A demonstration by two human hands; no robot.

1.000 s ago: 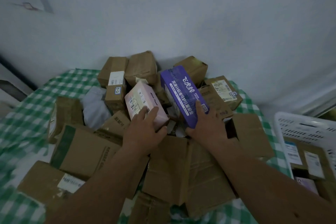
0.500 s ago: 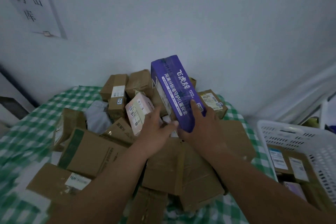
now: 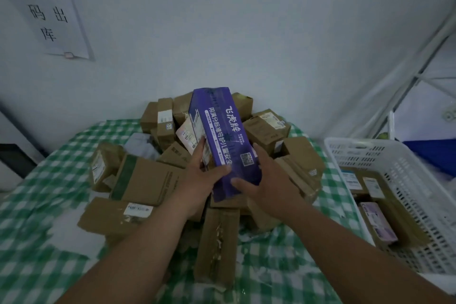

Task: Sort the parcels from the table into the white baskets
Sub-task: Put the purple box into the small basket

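A long purple box [image 3: 223,140] printed with white Chinese characters is held above the parcel pile, tilted with its far end raised toward the wall. The left hand [image 3: 203,177] grips the box's lower left edge, thumb across the printed face and fingers curled round the side. The right hand [image 3: 265,180] grasps the lower right corner, thumb on the face below a QR code, fingers wrapped behind. Under the box, a heap of brown cardboard parcels [image 3: 148,180] lies on a table covered with a green-and-white checked cloth [image 3: 49,254]; several carry white shipping labels. A pale pink box [image 3: 186,137] stands tilted in the heap just left of the purple box, partly hidden by it. A grey poly mailer [image 3: 142,143] lies among the cartons at the left rear. A torn, elongated carton [image 3: 217,247] lies nearest the viewer, between the forearms. At the right, a white perforated plastic basket [image 3: 399,163] sits beside the table edge, holding labelled brown parcels and one pinkish box [image 3: 377,222]. A paper notice [image 3: 47,7] with Chinese characters hangs on the wall at upper left.
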